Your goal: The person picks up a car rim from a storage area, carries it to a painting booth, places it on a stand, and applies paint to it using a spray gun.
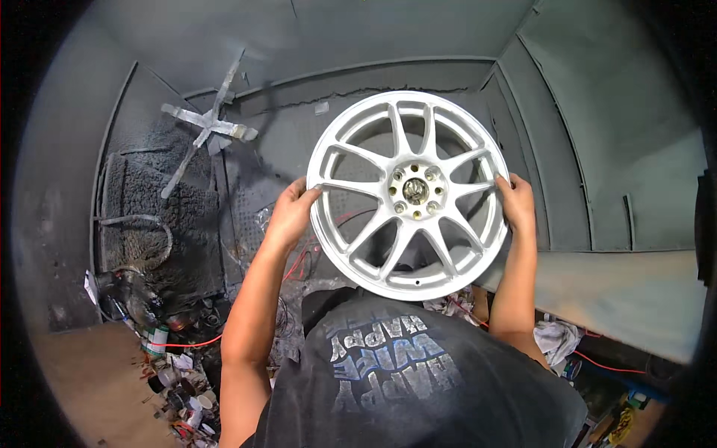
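Observation:
A white multi-spoke car wheel rim (404,240) is held up in front of my chest, its spoked face toward me. My left hand (296,207) grips its left edge, the thumb lying on the front of the outer lip. On the opposite edge, my right hand (517,200) holds the rim the same way, thumb in front. The fingers behind the rim are hidden on both sides. Round holes ring the hub, and its middle opening shows something dark behind it. No tyre is on the rim.
A cross-shaped stand (211,123) with pale, coated arms is at the far left. Dark grey panels enclose the space. Cans and litter (181,396) crowd the lower left, and a red hose (190,344) runs across there. A crumpled white cloth (556,340) lies at the lower right.

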`<action>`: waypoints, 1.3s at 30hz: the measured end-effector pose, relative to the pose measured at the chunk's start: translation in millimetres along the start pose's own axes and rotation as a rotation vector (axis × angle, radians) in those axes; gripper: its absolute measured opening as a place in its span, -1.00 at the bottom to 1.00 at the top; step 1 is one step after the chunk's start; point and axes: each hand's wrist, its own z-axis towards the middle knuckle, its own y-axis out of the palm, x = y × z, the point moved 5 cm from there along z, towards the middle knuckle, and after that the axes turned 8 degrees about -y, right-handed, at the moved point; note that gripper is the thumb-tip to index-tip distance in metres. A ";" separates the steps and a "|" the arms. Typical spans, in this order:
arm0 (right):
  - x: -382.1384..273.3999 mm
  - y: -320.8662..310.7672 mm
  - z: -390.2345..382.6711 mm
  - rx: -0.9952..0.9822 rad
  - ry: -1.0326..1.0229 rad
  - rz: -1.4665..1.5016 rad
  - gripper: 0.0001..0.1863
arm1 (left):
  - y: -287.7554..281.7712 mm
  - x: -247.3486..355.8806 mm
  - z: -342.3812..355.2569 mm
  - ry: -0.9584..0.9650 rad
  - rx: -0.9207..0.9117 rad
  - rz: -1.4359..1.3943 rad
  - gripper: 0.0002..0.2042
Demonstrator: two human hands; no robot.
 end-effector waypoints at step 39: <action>-294.4 390.6 -388.2 -0.870 -0.689 -0.222 -0.54 | -745.9 -285.0 -345.6 -0.087 1.251 0.428 -0.39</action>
